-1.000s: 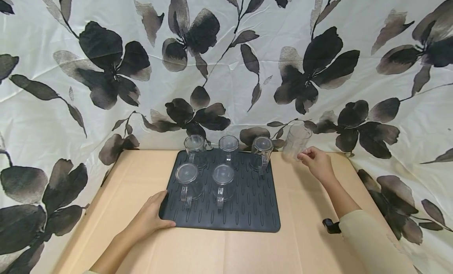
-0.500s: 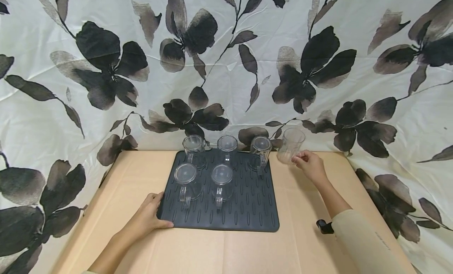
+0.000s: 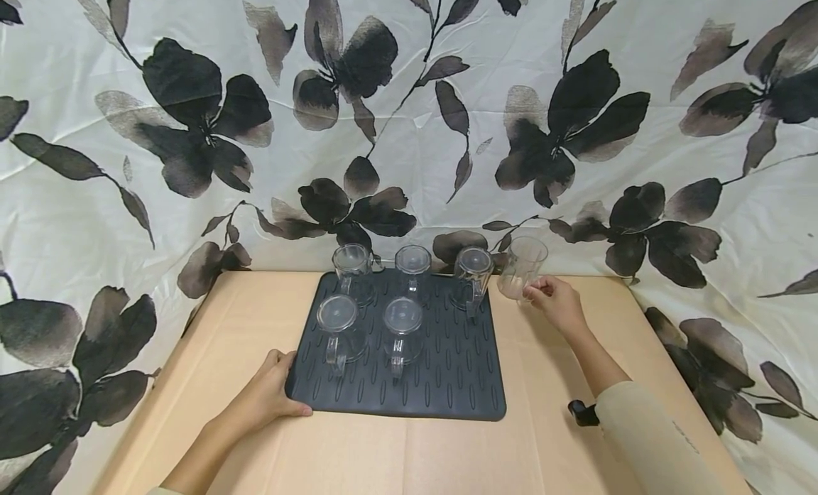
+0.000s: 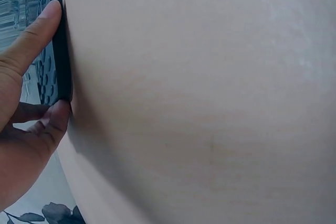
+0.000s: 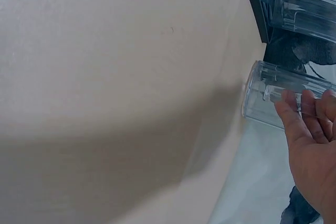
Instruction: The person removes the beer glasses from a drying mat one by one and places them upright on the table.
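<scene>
A clear glass mug (image 3: 521, 264) stands at the table's back edge, just right of the dark drying mat (image 3: 447, 381). My right hand (image 3: 559, 307) pinches its handle between thumb and fingers; the right wrist view shows the fingertips on the handle of the mug (image 5: 260, 98). My left hand (image 3: 265, 392) holds the mat's front left corner, thumb along the front edge and fingers at the left side. In the left wrist view, the thumb and bent fingertips touch the rim of the mat (image 4: 62, 66). Several glass mugs (image 3: 402, 317) sit bottom up on the mat.
The mugs form a back row and a front row, the front right part of the mat being bare. A pale wooden-coloured table (image 3: 460, 459) lies beneath. Right behind it hangs a white floral cloth (image 3: 441, 154). A black strap piece (image 3: 583, 413) shows by the right sleeve.
My right hand has brought the glass mug a little to the left and lower, closer to the mat. The left hand and the mugs on the mat have stayed in place.
</scene>
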A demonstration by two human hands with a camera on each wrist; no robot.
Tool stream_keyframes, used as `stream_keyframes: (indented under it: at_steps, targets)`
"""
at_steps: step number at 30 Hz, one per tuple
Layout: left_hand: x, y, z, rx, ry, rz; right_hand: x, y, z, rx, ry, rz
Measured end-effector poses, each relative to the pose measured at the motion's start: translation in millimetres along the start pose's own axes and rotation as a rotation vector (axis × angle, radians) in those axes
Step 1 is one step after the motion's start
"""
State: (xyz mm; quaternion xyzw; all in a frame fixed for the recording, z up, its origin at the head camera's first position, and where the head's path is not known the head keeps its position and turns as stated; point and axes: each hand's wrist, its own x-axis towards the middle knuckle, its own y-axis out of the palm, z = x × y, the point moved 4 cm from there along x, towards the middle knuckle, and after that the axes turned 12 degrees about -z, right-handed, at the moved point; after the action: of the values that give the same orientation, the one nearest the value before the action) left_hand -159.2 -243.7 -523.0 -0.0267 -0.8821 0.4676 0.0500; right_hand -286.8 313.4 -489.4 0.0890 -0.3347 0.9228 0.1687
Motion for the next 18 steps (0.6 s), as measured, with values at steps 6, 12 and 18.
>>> stream_keyframes:
  at_steps: [6,12,18]
  targets:
    - [0.7,-1.2,-2.1,0.008,-0.013,0.028,-2.0,2.4,-1.5,-0.013,-0.013,-0.011]
    - [1.7,-2.1,-4.1,0.014,-0.021,0.041,-3.5,3.0,-1.7,-0.024,-0.018,-0.006]
    - [2.3,-2.7,-3.8,0.004,-0.025,0.051,-5.4,3.6,-1.1,-0.010,0.008,-0.008]
